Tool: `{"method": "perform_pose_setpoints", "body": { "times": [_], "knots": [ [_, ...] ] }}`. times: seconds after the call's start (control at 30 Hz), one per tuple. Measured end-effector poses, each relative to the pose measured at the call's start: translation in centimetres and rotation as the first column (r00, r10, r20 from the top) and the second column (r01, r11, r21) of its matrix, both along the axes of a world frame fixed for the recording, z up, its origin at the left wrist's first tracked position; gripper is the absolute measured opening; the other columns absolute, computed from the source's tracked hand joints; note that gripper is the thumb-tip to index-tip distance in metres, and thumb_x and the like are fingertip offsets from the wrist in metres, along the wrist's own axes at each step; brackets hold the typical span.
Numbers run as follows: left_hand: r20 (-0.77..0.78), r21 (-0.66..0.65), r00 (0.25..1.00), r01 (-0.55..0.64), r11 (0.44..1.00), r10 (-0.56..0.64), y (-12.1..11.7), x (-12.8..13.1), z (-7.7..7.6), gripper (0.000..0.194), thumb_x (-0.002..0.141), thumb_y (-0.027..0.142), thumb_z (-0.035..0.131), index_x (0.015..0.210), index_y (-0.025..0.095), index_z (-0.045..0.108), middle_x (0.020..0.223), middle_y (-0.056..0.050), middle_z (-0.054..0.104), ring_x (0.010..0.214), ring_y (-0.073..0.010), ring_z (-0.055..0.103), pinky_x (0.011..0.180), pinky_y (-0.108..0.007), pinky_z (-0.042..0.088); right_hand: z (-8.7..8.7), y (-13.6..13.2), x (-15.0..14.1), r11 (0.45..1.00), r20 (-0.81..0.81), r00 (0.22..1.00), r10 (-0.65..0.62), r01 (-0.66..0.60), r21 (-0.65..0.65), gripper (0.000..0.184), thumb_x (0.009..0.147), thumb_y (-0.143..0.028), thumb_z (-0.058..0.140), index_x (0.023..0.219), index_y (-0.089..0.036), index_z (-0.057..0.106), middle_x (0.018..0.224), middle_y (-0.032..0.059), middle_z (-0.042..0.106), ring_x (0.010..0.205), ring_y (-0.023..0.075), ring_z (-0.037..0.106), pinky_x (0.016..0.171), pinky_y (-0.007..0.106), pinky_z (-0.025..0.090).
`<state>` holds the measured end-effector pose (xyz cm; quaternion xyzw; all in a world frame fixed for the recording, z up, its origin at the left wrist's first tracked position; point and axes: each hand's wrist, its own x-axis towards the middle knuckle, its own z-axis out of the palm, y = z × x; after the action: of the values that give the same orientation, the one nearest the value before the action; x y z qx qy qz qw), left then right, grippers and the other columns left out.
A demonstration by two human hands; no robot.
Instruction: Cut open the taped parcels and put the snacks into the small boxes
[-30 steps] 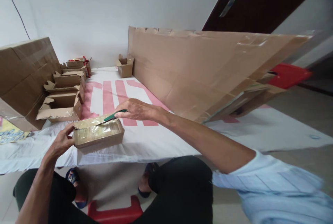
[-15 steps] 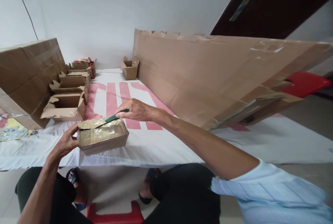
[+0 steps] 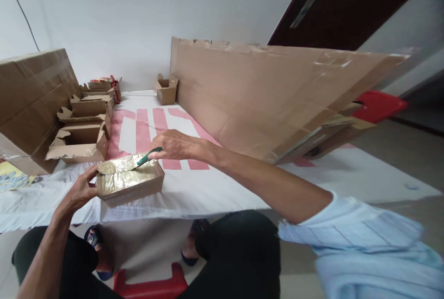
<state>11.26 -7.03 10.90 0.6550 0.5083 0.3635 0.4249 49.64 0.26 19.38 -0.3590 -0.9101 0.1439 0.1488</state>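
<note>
A small taped cardboard box (image 3: 130, 183) sits at the near edge of a white sheet with pink stripes (image 3: 152, 127). My left hand (image 3: 81, 190) grips the box's left end, fingers curled round it. My right hand (image 3: 175, 145) is closed on a green-handled knife (image 3: 147, 155), whose blade lies on the box's taped top near its far edge. A shiny tape-covered flap stands slightly raised along that edge.
Several opened small boxes (image 3: 81, 144) line the left side beside a large carton (image 3: 29, 104). Another small box (image 3: 167, 90) stands at the back. A long flat cardboard sheet (image 3: 263, 90) leans on the right. A red stool (image 3: 149, 285) is under me.
The knife blade has slid a little along the box top and the taped flap has lifted slightly. My left hand keeps its hold on the box.
</note>
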Motion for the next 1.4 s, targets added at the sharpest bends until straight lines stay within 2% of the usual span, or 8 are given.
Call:
{"method": "perform_pose_setpoints", "body": {
  "times": [0.17, 0.4, 0.53, 0.7, 0.87, 1.0, 1.13, 1.4],
  "knots": [
    [-0.098, 0.074, 0.995, 0.027, 0.997, -0.019, 0.8, -0.7, -0.6, 0.065, 0.07, 0.037, 0.097, 0.132, 0.024, 0.084, 0.14, -0.014, 0.076, 0.127, -0.0382, 0.072, 0.092, -0.038, 0.066, -0.4, -0.6, 4.5, 0.995, -0.015, 0.995, -0.096, 0.096, -0.022, 0.024, 0.101, -0.035, 0.071, 0.097, -0.024, 0.091, 0.091, 0.0046, 0.085, 0.077, 0.019, 0.068, 0.071, 0.031, 0.04],
    [-0.087, 0.103, 0.996, 0.024, 0.994, -0.015, 1.0, -0.6, -0.5, 0.07, 0.07, 0.043, 0.099, 0.134, 0.024, 0.082, 0.14, -0.014, 0.078, 0.128, -0.0397, 0.074, 0.099, -0.041, 0.064, -2.1, -1.7, 9.0, 0.97, -0.317, 0.917, -0.241, 0.238, -0.048, 0.032, 0.101, -0.043, 0.066, 0.104, -0.02, 0.089, 0.099, 0.006, 0.086, 0.087, 0.0237, 0.074, 0.078, 0.033, 0.05],
    [-0.066, 0.088, 0.998, 0.027, 0.996, -0.022, 0.9, -0.2, -0.1, 0.07, 0.067, 0.048, 0.1, 0.13, 0.021, 0.083, 0.136, -0.016, 0.08, 0.125, -0.0404, 0.075, 0.101, -0.043, 0.065, -9.0, -3.8, 10.9, 0.881, -0.494, 0.746, -0.447, 0.464, -0.097, 0.041, 0.105, -0.046, 0.056, 0.121, -0.017, 0.081, 0.114, 0.0099, 0.085, 0.103, 0.0277, 0.077, 0.088, 0.036, 0.056],
    [-0.019, 0.058, 1.0, 0.003, 0.998, -0.002, 0.3, 0.8, 0.9, 0.07, 0.067, 0.051, 0.099, 0.129, 0.023, 0.083, 0.132, -0.014, 0.082, 0.128, -0.0417, 0.073, 0.105, -0.046, 0.064, -19.5, -7.2, 9.7, 0.691, -0.189, 0.671, -0.717, 0.72, -0.063, 0.027, 0.102, -0.031, 0.058, 0.12, -0.019, 0.075, 0.114, 0.0131, 0.08, 0.106, 0.0295, 0.072, 0.091, 0.038, 0.055],
    [0.018, 0.001, 0.996, -0.083, 0.997, 0.083, 0.9, 0.8, 1.1, 0.081, 0.058, 0.054, 0.104, 0.128, 0.02, 0.082, 0.141, -0.015, 0.08, 0.133, -0.0432, 0.071, 0.115, -0.051, 0.059, -21.9, -8.1, 8.6, 0.625, -0.115, 0.62, -0.776, 0.781, -0.003, 0.025, 0.1, -0.029, 0.065, 0.121, -0.018, 0.074, 0.128, 0.0213, 0.073, 0.122, 0.038, 0.063, 0.105, 0.048, 0.05],
    [-0.01, 0.004, 0.985, -0.172, 0.985, 0.172, 2.3, 0.2, 1.3, 0.09, 0.055, 0.061, 0.105, 0.13, 0.017, 0.081, 0.137, -0.015, 0.082, 0.137, -0.0454, 0.068, 0.12, -0.055, 0.056, -21.0, -7.3, 6.5, 0.721, -0.313, 0.683, -0.66, 0.693, -0.007, 0.032, 0.103, -0.026, 0.059, 0.132, -0.02, 0.072, 0.134, 0.0196, 0.071, 0.128, 0.0361, 0.062, 0.112, 0.05, 0.05],
    [-0.027, -0.006, 0.982, -0.188, 0.982, 0.187, 2.6, -1.1, 1.9, 0.098, 0.054, 0.064, 0.104, 0.136, 0.018, 0.08, 0.137, -0.015, 0.083, 0.135, -0.0453, 0.07, 0.113, -0.051, 0.062, -21.6, -7.0, 1.9, 0.864, -0.528, 0.692, -0.492, 0.462, -0.201, 0.041, 0.1, -0.023, 0.063, 0.14, -0.023, 0.07, 0.133, 0.014, 0.072, 0.111, 0.0283, 0.071, 0.103, 0.045, 0.059],
    [0.004, 0.006, 0.977, -0.211, 0.977, 0.211, 1.9, -3.0, 1.3, 0.102, 0.054, 0.066, 0.105, 0.14, 0.019, 0.077, 0.14, -0.015, 0.082, 0.133, -0.0464, 0.07, 0.108, -0.05, 0.064, -22.9, -8.3, -3.8, 0.91, -0.596, 0.696, -0.401, 0.226, -0.349, 0.05, 0.096, -0.021, 0.073, 0.145, -0.023, 0.068, 0.137, 0.0143, 0.073, 0.114, 0.0277, 0.077, 0.107, 0.045, 0.061]
  ]
}}
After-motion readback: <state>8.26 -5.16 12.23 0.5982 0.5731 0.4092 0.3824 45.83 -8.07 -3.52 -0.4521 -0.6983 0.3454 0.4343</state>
